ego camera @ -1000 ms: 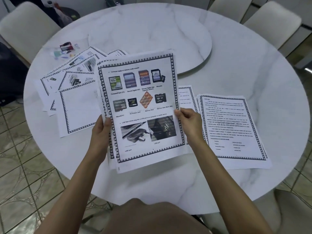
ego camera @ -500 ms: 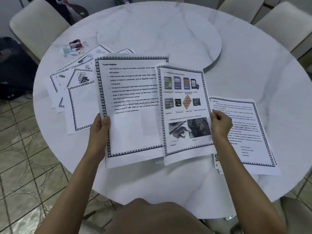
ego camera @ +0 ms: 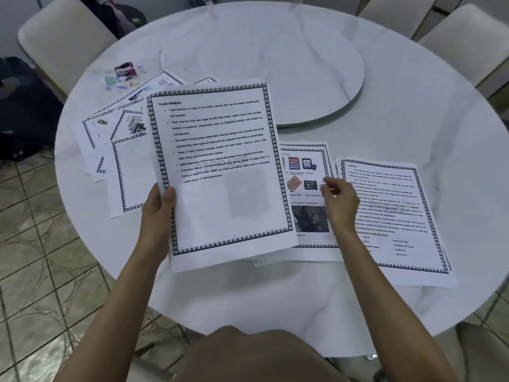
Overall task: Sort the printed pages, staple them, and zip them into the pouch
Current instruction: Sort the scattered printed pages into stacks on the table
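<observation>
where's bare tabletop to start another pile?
Free: far right of the white marble table, beyond the raised round turntable; also the near edge below the right text-page stack. Crowded: the left fan of bordered pages.

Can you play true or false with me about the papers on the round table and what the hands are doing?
1. The left hand holds the FLASH MEMORY page. True.
2. The right hand is gripping the memory card picture page. False: that page lies flat on the table, and the hand hovers above it with nothing in it.
3. A page full of text lies to the right of the picture page. True.
4. The messy pile of pages is on the right side of the table. False: it is on the left side.
5. All the chairs are black. False: they are light coloured.
</observation>
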`<action>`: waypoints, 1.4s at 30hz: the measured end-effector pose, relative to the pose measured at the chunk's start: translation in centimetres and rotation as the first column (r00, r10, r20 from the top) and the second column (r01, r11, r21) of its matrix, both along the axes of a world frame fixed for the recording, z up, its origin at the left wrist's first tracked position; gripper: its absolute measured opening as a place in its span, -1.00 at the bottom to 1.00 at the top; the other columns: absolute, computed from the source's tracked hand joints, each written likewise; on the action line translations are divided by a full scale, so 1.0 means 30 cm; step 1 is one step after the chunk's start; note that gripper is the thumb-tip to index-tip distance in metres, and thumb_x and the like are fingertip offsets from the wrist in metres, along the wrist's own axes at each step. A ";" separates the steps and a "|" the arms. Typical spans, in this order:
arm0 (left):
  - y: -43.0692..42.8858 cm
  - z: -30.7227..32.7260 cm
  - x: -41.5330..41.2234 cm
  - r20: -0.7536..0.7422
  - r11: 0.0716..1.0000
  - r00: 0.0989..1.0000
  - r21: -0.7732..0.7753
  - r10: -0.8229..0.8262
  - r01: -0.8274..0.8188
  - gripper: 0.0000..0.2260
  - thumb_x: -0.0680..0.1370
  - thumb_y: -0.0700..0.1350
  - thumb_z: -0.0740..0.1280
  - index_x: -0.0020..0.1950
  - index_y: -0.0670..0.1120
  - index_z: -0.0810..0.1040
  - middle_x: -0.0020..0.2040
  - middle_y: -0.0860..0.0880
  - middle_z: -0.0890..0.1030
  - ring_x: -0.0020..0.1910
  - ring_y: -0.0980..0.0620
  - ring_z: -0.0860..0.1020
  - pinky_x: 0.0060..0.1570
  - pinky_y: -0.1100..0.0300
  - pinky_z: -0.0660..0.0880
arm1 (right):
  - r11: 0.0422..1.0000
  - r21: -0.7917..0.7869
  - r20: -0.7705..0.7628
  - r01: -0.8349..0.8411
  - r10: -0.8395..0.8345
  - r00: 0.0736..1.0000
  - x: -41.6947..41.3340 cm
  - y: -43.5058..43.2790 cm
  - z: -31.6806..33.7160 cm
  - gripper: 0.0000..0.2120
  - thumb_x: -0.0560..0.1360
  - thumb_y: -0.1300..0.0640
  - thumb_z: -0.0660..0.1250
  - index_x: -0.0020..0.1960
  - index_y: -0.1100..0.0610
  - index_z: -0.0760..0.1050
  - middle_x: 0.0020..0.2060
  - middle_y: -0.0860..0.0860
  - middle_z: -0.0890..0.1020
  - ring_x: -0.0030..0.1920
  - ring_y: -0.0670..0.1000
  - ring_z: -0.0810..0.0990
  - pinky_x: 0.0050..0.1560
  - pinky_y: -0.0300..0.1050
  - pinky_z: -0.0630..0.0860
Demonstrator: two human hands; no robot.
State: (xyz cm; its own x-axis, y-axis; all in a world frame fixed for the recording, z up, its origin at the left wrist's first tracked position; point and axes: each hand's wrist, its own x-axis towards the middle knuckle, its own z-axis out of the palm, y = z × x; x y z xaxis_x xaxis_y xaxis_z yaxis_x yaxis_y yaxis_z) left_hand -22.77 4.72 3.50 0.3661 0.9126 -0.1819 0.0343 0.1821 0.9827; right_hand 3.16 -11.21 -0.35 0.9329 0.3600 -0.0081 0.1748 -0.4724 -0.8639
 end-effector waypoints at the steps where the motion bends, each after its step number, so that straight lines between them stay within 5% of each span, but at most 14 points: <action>1: -0.003 -0.001 0.005 0.002 1.000 1.000 0.004 -0.008 0.008 -0.82 0.63 -0.10 0.12 0.19 0.03 0.43 0.02 0.14 0.58 -0.13 0.28 0.60 -0.22 0.40 0.54 | 0.997 0.051 -0.066 -0.065 0.068 0.996 -0.023 0.020 0.026 -0.81 0.52 0.20 0.29 0.11 0.22 0.56 -0.06 0.09 0.62 -0.12 -0.05 0.58 -0.14 -0.41 0.44; 5: -0.021 -0.005 0.029 0.006 0.999 1.000 0.019 -0.030 0.030 -0.83 0.63 -0.14 0.14 0.13 0.07 0.44 0.02 0.18 0.57 -0.14 0.34 0.59 -0.17 0.42 0.53 | 0.925 0.316 -0.298 -0.210 0.307 0.904 -0.096 0.089 0.127 -0.78 0.58 0.08 0.19 -0.05 0.14 0.58 -0.25 0.02 0.61 -0.26 -0.06 0.55 -0.23 -0.21 0.48; 9: -0.024 -0.007 0.045 -0.007 0.999 0.999 0.004 -0.034 0.034 -0.81 0.60 -0.19 0.19 0.16 0.04 0.43 0.00 0.16 0.58 -0.14 0.29 0.59 -0.18 0.40 0.55 | 0.927 0.239 -0.230 -0.290 0.344 0.910 -0.132 0.108 0.154 -0.70 0.52 0.02 0.30 -0.17 0.27 0.50 -0.30 0.09 0.45 -0.24 -0.01 0.39 -0.20 -0.13 0.32; 14: -0.031 -0.002 0.048 0.002 0.999 0.999 0.023 -0.044 0.044 -0.82 0.61 -0.12 0.17 0.19 0.04 0.40 0.00 0.18 0.56 -0.16 0.34 0.58 -0.24 0.44 0.52 | 0.946 0.254 -0.249 -0.201 0.265 0.932 -0.137 0.111 0.151 -0.66 0.44 0.15 0.40 -0.41 0.07 0.32 -0.46 -0.03 0.37 -0.36 -0.04 0.30 -0.35 -0.17 0.23; 18: -0.033 -0.003 0.049 0.006 0.999 0.999 0.019 -0.051 0.050 -0.84 0.63 -0.07 0.11 0.13 0.09 0.44 0.01 0.18 0.58 -0.13 0.32 0.59 -0.22 0.41 0.52 | 0.959 0.244 -0.237 -0.144 0.202 0.950 -0.124 0.107 0.142 -0.73 0.43 0.14 0.42 -0.40 0.06 0.43 -0.54 -0.16 0.43 -0.45 -0.18 0.34 -0.34 -0.29 0.31; 22: -0.034 -0.002 0.050 -0.002 0.998 0.998 0.032 -0.060 0.060 -0.82 0.64 -0.08 0.09 0.05 0.14 0.46 0.00 0.17 0.59 -0.11 0.30 0.59 -0.14 0.37 0.54 | 0.965 0.255 -0.201 -0.054 0.107 0.974 -0.097 0.091 0.139 -0.96 0.45 0.15 0.40 -0.15 0.08 0.63 -0.32 -0.13 0.61 -0.27 -0.18 0.53 -0.10 -0.28 0.49; 28: -0.016 -0.006 0.030 0.008 0.998 0.999 0.031 -0.046 0.046 -0.81 0.64 -0.08 0.10 0.04 0.12 0.48 0.02 0.12 0.59 -0.02 0.16 0.58 -0.02 0.22 0.53 | 0.981 0.173 -0.110 0.088 -0.069 0.992 0.017 0.034 0.115 -0.83 0.49 0.17 0.36 0.00 0.24 0.62 -0.17 0.00 0.61 -0.12 -0.06 0.55 0.00 -0.31 0.46; 33: -0.010 -0.004 0.015 0.002 0.999 1.000 0.029 -0.014 0.014 -0.81 0.64 -0.10 0.09 0.03 0.11 0.47 -0.03 0.16 0.58 -0.16 0.33 0.59 -0.18 0.42 0.53 | 0.984 0.056 -0.028 0.170 -0.169 0.985 0.092 -0.043 0.075 -0.81 0.51 0.19 0.31 0.03 0.28 0.60 -0.08 0.12 0.65 -0.10 -0.04 0.51 -0.09 -0.38 0.41; 38: -0.003 -0.010 0.003 0.010 1.000 1.000 0.002 -0.011 0.011 -0.82 0.64 -0.09 0.10 0.16 0.02 0.45 0.01 0.13 0.59 -0.10 0.24 0.59 -0.09 0.32 0.56 | 0.983 -0.048 -0.014 0.176 -0.177 0.984 0.096 -0.086 0.023 -0.81 0.53 0.25 0.27 0.02 0.34 0.59 -0.06 0.23 0.65 -0.13 -0.01 0.47 -0.21 -0.41 0.28; 42: -0.002 -0.007 -0.005 0.009 1.000 1.000 0.001 -0.009 0.009 -0.81 0.63 -0.07 0.10 0.09 0.08 0.49 -0.05 0.17 0.64 -0.11 0.22 0.61 -0.14 0.33 0.57 | 0.981 -0.114 -0.031 0.154 -0.158 0.987 0.079 -0.087 -0.015 -0.80 0.53 0.26 0.25 0.06 0.34 0.57 -0.02 0.24 0.64 -0.04 0.13 0.57 -0.09 -0.34 0.32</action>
